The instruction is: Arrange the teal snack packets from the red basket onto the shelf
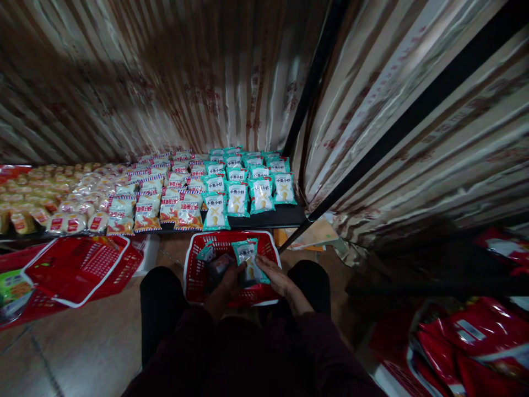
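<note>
Between my two hands is a white and teal snack bag (247, 255), held upright over a red shopping basket (270, 241) with a white rim. My left hand (230, 280) grips its lower left side, thumb on the front. Along the bag's right edge, my right hand (276, 274) presses with its fingers stretched forward. Inside the basket, to the left, another teal-edged bag (206, 252) and a darker package (222, 264) show in part. The basket stands between my knees.
A low black shelf (266, 219) carries rows of teal bags, orange-and-white bags (189, 210) and small wrapped cakes (75, 223). More red baskets (82, 264) stand at left. Black poles (351, 179) slant past on the right, before a striped curtain. Red packages (475, 336) lie lower right.
</note>
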A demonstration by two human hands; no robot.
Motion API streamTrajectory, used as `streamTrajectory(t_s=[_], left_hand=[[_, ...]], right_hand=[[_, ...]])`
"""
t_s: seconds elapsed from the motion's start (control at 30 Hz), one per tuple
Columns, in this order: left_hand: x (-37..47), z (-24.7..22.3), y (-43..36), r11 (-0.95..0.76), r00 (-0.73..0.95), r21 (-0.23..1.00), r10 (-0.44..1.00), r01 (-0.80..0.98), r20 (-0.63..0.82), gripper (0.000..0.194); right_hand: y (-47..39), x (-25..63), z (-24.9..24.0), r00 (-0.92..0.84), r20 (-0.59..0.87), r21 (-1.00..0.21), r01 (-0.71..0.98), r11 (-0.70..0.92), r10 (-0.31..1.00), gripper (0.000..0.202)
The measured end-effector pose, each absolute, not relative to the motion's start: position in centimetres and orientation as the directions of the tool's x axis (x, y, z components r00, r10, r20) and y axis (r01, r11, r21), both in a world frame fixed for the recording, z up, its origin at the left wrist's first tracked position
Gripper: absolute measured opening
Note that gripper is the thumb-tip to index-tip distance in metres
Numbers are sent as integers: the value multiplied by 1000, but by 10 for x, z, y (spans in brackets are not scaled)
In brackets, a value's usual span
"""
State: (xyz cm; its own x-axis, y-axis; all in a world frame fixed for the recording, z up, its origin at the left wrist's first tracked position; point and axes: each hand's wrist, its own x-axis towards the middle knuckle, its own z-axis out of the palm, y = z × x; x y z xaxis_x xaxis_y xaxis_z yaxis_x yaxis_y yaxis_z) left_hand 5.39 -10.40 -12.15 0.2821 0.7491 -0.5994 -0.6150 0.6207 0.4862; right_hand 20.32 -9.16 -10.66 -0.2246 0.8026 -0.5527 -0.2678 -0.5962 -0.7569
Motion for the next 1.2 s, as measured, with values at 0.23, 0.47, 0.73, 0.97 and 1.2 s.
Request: streamTrajectory(t_s=[0.23, 0.47, 0.73, 0.97, 1.2], left_hand=[[56, -117, -99, 601, 271, 475, 758, -643, -592, 33], [64, -129, -95, 553, 160, 585, 793, -592, -588, 31], [70, -124, -92, 345, -248, 928, 896, -139, -370, 41], [74, -119, -87, 271, -300, 962, 921, 38, -248, 25], [77, -116, -90, 358, -157, 877, 893, -319, -422, 32]], right_hand=[[-92, 200, -116, -184, -509, -780, -313, -541, 841, 50], [-94, 201, -113, -71, -464, -833, -303, -463, 883, 46], [-91, 205, -109, 133, -395, -918, -89, -386, 909, 56], [-92, 206, -103, 168, -216, -921, 293, -258, 962, 48], [-99, 197, -101, 118, 4, -762, 643, -73, 993, 44]])
